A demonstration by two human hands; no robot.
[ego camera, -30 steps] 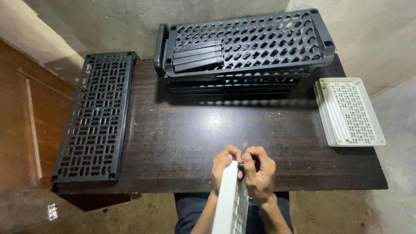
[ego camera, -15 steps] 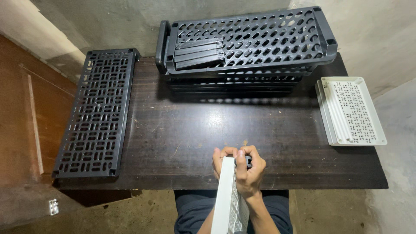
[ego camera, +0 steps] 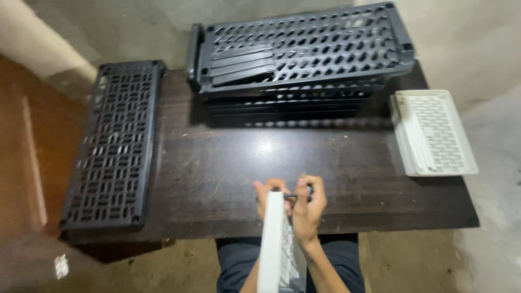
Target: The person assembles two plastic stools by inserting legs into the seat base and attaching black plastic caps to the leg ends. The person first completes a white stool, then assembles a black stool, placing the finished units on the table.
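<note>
Holding a white perforated panel [ego camera: 275,244] on edge at the near side of the worktop [ego camera: 239,163], both hands closed around its top end. Left hand [ego camera: 269,195] wraps the far corner. Right hand [ego camera: 308,209] grips the same end and also pinches a small dark part [ego camera: 296,196] against it; I can't tell what that part is, too small. Standing the panel edge-up puts its top corner right under my view, and I judge that's why it's held that way.

Panel reads as rigid moulded plastic, long and thin, with a grid of small cut-outs.

Layout looks sorted by kind:
- Black lattice panel [ego camera: 111,144] flat along the left edge, overhanging the worktop slightly. Rectangular slots, matte plastic.
- Stack of dark grey perforated trays [ego camera: 304,54] at the far edge, oval holes, raised rims, top one tilted. A few loose dark strips [ego camera: 241,64] lie on it.
- Stack of white panels [ego camera: 434,133] at the right edge, same kind as the one in hand, lying flat.

Worktop is dark wood grain, slightly glossy, scuffed in the middle.
</note>
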